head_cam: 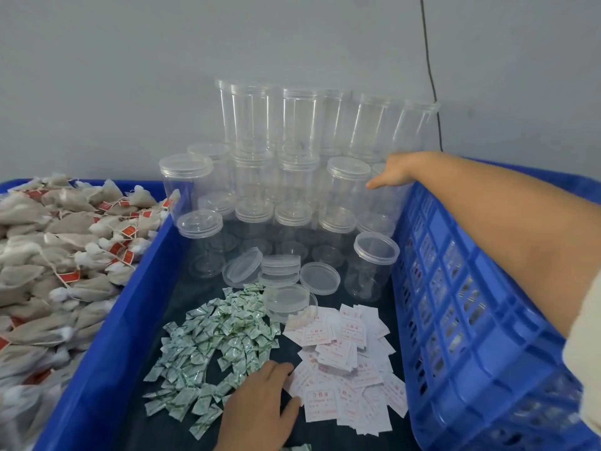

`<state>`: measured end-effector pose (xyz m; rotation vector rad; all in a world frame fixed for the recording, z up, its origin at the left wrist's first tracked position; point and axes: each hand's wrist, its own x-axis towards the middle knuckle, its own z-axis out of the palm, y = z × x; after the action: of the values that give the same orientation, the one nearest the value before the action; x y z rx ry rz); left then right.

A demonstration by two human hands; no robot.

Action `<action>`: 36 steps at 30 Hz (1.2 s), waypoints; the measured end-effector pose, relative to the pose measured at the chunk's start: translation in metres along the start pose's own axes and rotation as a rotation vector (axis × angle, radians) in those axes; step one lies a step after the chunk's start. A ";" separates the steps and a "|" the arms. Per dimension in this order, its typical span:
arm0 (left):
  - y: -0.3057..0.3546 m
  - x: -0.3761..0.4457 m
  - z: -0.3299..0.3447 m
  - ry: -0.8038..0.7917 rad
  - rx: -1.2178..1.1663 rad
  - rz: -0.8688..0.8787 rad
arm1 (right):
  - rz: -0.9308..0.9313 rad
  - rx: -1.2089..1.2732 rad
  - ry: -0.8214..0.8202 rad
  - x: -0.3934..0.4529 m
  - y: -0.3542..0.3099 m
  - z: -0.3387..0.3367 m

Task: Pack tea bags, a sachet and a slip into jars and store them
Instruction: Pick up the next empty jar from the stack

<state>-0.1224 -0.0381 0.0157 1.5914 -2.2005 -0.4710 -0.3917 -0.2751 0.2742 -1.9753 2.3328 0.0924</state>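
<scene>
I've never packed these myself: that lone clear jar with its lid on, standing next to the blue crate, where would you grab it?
Probably around the smooth round wall of the lidded jar, just under the lid. It stands upright and apart from the others. Come from the front-left, since the blue crate blocks its right side and loose lids lie to its left.

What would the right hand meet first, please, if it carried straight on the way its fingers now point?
Probably the lidded clear plastic jar just left of its fingertips; the right hand reaches leftward over the blue crate's rim toward the stacked jars. Depth is unclear, so it might pass behind.
</scene>
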 end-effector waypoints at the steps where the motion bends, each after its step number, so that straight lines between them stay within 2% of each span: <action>1: 0.000 -0.001 0.001 0.006 0.005 0.005 | 0.004 0.012 0.000 0.003 0.001 0.001; 10: -0.001 -0.001 0.001 -0.004 0.061 0.033 | 0.088 0.153 0.110 0.009 0.004 0.007; 17: 0.000 -0.002 -0.002 -0.060 0.069 0.042 | 0.097 0.126 0.141 -0.025 -0.002 -0.027; 21: 0.002 -0.004 -0.004 -0.054 0.044 0.041 | -0.008 0.107 0.050 -0.078 -0.022 -0.036; 26: 0.007 -0.003 -0.015 -0.085 -0.038 0.029 | -0.250 0.148 -0.070 -0.166 -0.062 -0.009; 28: 0.013 -0.007 -0.027 -0.014 -0.166 -0.017 | -0.288 0.132 -0.118 -0.194 -0.075 0.006; 32: 0.028 -0.027 -0.058 0.314 -0.507 0.013 | -0.301 0.086 -0.133 -0.228 -0.090 0.042; 34: 0.038 -0.033 -0.072 0.371 -0.528 0.059 | -0.291 0.091 -0.143 -0.239 -0.100 0.062; 36: 0.044 -0.035 -0.079 0.388 -0.426 0.064 | -0.269 0.136 -0.171 -0.246 -0.111 0.082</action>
<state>-0.1099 0.0048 0.1023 1.2565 -1.7174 -0.5200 -0.2400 -0.0438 0.2185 -2.1000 1.9005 0.0794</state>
